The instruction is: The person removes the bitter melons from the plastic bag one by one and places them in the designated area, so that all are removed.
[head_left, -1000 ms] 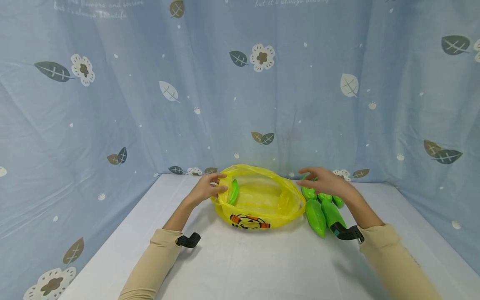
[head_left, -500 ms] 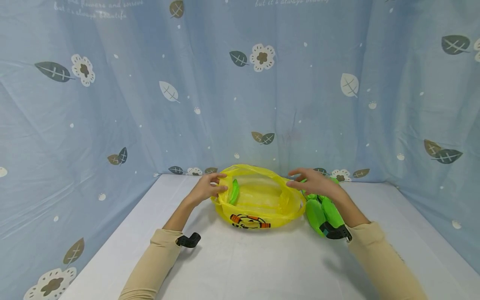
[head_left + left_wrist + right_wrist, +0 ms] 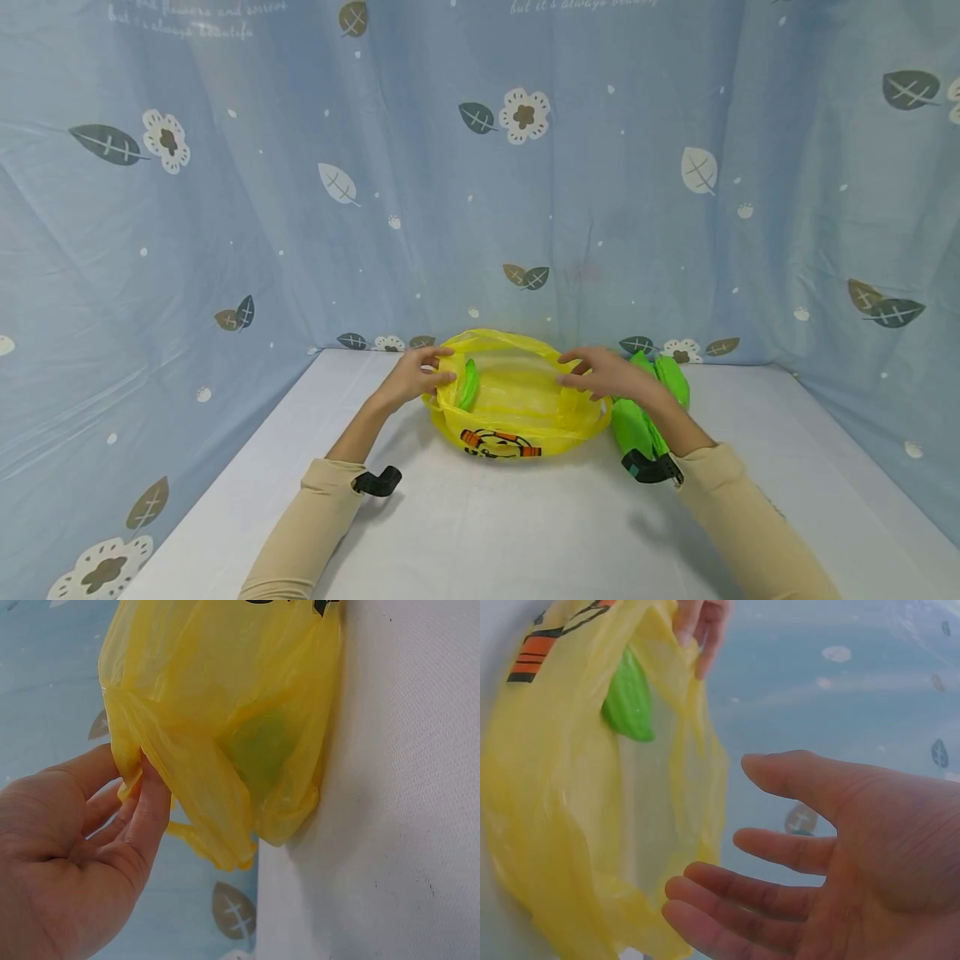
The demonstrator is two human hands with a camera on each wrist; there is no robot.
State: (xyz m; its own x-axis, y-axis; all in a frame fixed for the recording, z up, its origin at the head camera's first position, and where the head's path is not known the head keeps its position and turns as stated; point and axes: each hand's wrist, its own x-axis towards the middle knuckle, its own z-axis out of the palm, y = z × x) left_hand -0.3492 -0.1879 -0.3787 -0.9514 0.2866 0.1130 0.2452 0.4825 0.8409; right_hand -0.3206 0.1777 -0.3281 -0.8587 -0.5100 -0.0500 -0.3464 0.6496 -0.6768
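A yellow plastic bag [image 3: 517, 400] with an orange-and-black print lies with its mouth spread wide. At its left rim my left hand [image 3: 411, 377] pinches the plastic between thumb and fingers, as the left wrist view also shows. One bright green, ridged, vegetable-like piece [image 3: 628, 697] is inside the bag, near that hand. Over the bag's right rim hovers my right hand [image 3: 604, 372], fingers apart and holding nothing. In the right wrist view its fingertips are near the plastic; whether they touch it I cannot tell.
Beyond the right side of the bag, several glossy green vegetable-like pieces [image 3: 632, 429] lie in a pile, partly hidden by my right arm. A white-covered table [image 3: 480, 533] carries everything. Blue patterned cloth [image 3: 585, 183] hangs at the back and sides.
From above the green pile, my right hand has moved left to the bag's right rim, uncovering more of the pile's far end. My left hand and the bag have stayed put.
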